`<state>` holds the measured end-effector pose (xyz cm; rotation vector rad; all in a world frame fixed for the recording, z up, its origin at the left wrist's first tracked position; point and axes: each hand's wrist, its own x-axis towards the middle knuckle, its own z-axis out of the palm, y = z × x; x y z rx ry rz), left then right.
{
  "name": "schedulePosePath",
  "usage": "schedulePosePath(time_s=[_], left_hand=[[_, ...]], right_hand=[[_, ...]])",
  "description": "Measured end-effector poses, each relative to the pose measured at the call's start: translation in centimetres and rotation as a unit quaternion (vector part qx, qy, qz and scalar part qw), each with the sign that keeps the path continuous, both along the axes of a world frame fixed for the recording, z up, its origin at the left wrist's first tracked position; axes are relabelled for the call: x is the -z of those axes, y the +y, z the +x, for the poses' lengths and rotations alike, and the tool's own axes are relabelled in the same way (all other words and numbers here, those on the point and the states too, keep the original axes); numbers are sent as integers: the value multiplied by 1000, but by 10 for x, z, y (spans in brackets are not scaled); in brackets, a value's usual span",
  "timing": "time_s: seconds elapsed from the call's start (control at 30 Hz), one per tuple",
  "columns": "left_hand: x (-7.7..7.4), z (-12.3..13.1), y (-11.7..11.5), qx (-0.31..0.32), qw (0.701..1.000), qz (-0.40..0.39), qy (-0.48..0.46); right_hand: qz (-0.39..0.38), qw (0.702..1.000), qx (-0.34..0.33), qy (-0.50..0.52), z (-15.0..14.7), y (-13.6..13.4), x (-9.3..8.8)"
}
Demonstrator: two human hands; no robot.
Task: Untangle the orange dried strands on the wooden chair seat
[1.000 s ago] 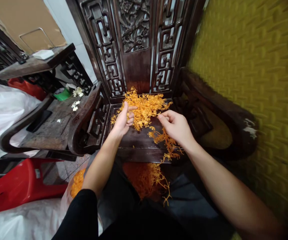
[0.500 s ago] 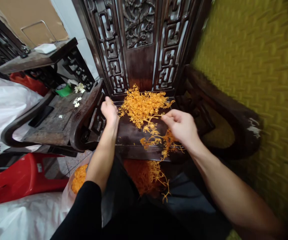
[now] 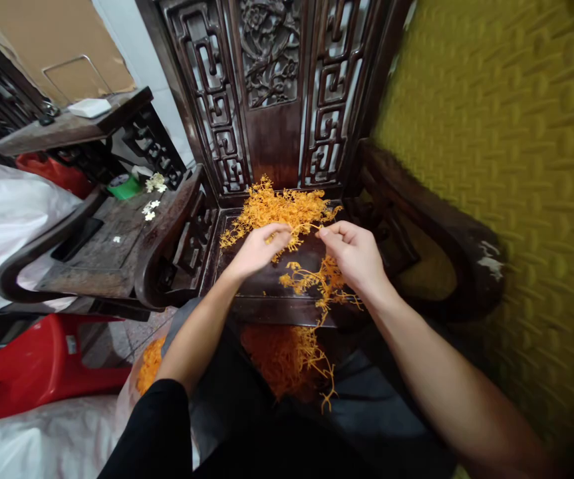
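Observation:
A heap of orange plastic sprigs point(image 3: 284, 205) lies on the seat of a dark carved wooden chair point(image 3: 271, 309). My right hand point(image 3: 354, 251) pinches the end of a thin orange stem just right of the heap. In front of the heap, my left hand point(image 3: 264, 249) has its fingers closed at the other part of that stem, beside its small florets. Below my right hand, looser orange branches point(image 3: 324, 279) spread over the seat's front edge. More bare orange stems point(image 3: 311, 352) hang and pile beneath the edge, between my legs.
Curved armrests flank the seat. At left are another wooden chair point(image 3: 97, 256) with green tape point(image 3: 124, 186) and pale florets, a red plastic stool point(image 3: 42, 359), white sacks point(image 3: 17, 219) and a bag of orange pieces point(image 3: 151, 364). A yellow textured surface point(image 3: 491, 146) fills the right.
My left hand has moved right, from the seat's left side to the stem near my right hand. The view has shifted slightly; my right hand still pinches its stem.

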<state>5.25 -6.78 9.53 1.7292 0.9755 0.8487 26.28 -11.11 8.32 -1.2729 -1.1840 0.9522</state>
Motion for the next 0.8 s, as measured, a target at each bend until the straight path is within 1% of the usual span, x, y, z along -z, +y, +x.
schedulePosePath(time_s=[0.03,0.07,0.13,0.2,0.23,0.3,0.33,0.37,0.4,0.47,0.5,0.53,0.6,0.63,0.67,0.73,0.8], left_hand=[[-1,1,-2,12,996,59,60],[-2,3,-3,28,987,110,117],[-3,6,-6,79,956,179,217],[-3,6,-9,147,926,200,285],[-3,4,-11,185,915,197,301],[-3,-3,-13,238,906,182,299],[-3,-9,-14,242,912,171,284],[-3,-15,-14,228,925,152,262],[-2,-21,-13,205,943,120,233],[0,-32,-9,146,978,15,147],[2,-35,-7,113,989,-45,87],[4,-37,-4,78,992,-99,20],[7,-38,0,-7,979,-171,-111],[7,-38,2,-45,966,-192,-165],[6,-38,2,-69,953,-211,-208],[3,-37,3,-78,927,-249,-268],[-3,-36,1,-57,901,-294,-313]], right_hand=[[1,1000,4,-15,-1,-1,-1],[4,999,14,-38,-1,-2,-1],[28,992,50,-112,2,-1,-3],[64,975,90,-193,12,5,-4],[81,967,117,-213,20,9,-5],[110,954,197,-198,42,21,-6],[123,946,251,-162,53,27,-7],[136,940,288,-125,64,31,-7],[147,938,302,-85,71,35,-7],[151,950,274,0,77,38,-5],[145,958,243,37,76,38,-4],[137,966,209,68,72,37,-2],[119,976,146,108,63,35,1],[109,979,117,123,58,33,2],[99,981,93,137,55,32,2],[78,980,57,173,50,29,2],[55,974,28,216,45,26,0]])
